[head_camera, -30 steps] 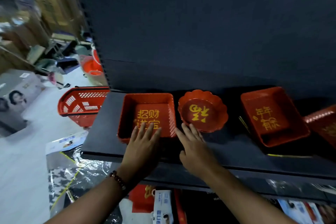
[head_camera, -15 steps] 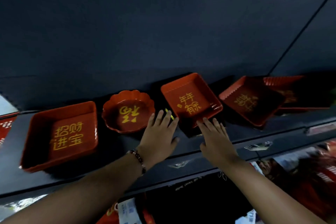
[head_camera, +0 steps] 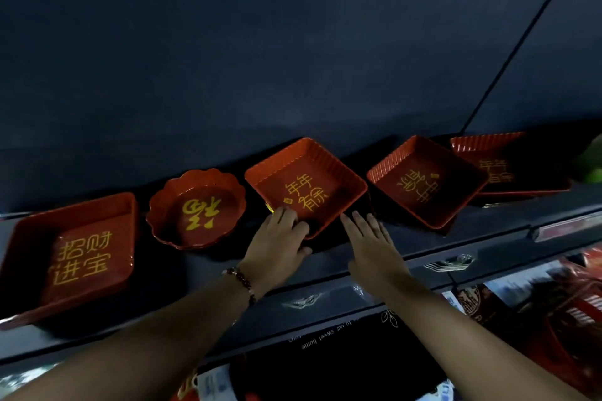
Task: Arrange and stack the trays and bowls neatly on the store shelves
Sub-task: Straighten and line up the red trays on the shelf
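Note:
Several red trays and one bowl with gold characters stand in a row on the dark shelf (head_camera: 488, 239). From the left they are a rectangular tray (head_camera: 39, 257), a scalloped bowl (head_camera: 169, 205), a middle square tray (head_camera: 312, 166) turned at an angle, a right square tray (head_camera: 456, 202), and a far tray (head_camera: 482, 146) partly under it. My left hand (head_camera: 280, 241) grips the middle tray's near corner, fingers over the rim and thumb below. My right hand (head_camera: 371, 238) lies flat with straight fingers, its tips beside that tray's near right edge.
A dark back panel (head_camera: 293, 58) rises behind the shelf. Price-tag holders (head_camera: 451, 262) run along the shelf's front edge. Below the shelf sit packaged goods and a black item with white lettering (head_camera: 325, 338). Something green (head_camera: 594, 163) shows at the far right.
The view and both hands have shifted right, from the rectangular tray and bowl to the middle square tray. My left hand now holds that tray's corner.

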Demonstrator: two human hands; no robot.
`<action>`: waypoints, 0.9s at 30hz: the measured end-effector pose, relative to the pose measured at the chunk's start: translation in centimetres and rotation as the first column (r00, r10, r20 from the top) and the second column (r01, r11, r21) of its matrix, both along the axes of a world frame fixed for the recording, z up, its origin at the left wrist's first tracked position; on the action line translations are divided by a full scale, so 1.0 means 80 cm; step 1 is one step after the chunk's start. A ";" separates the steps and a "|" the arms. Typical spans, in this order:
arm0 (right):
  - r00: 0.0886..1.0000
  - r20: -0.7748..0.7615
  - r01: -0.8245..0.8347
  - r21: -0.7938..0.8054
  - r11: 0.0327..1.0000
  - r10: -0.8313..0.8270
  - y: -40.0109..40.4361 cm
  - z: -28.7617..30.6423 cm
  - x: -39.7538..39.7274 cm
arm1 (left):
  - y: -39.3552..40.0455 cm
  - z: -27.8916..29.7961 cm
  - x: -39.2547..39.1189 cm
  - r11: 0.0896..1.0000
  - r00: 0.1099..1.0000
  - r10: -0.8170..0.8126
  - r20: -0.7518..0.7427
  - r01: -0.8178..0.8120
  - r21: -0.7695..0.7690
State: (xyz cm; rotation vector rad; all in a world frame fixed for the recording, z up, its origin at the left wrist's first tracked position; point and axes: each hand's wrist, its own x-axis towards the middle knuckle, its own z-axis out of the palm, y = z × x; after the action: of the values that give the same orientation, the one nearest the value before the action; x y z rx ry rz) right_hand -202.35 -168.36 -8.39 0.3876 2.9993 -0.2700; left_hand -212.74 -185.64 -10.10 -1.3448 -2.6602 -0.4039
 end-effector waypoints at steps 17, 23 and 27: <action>0.916 -0.388 -0.144 -0.078 0.986 0.103 -0.031 0.011 0.005 | -0.112 0.029 0.024 0.931 0.994 -0.093 0.065 0.063 0.360; 0.862 -0.484 -0.220 -0.095 0.971 0.148 -0.112 0.046 -0.013 | -0.196 0.038 0.033 0.922 0.992 0.068 0.111 -0.105 0.372; 0.838 -0.520 -0.237 -0.077 0.969 0.163 -0.190 0.065 -0.037 | -0.251 0.042 0.036 0.919 0.974 0.216 0.071 -0.227 0.322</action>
State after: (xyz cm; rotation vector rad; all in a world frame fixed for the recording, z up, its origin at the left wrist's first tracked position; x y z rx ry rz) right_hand -205.29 -183.57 -3.17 -0.0303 3.4681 -0.6522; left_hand -209.88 -205.71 -6.75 -0.9357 -2.5823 -0.8033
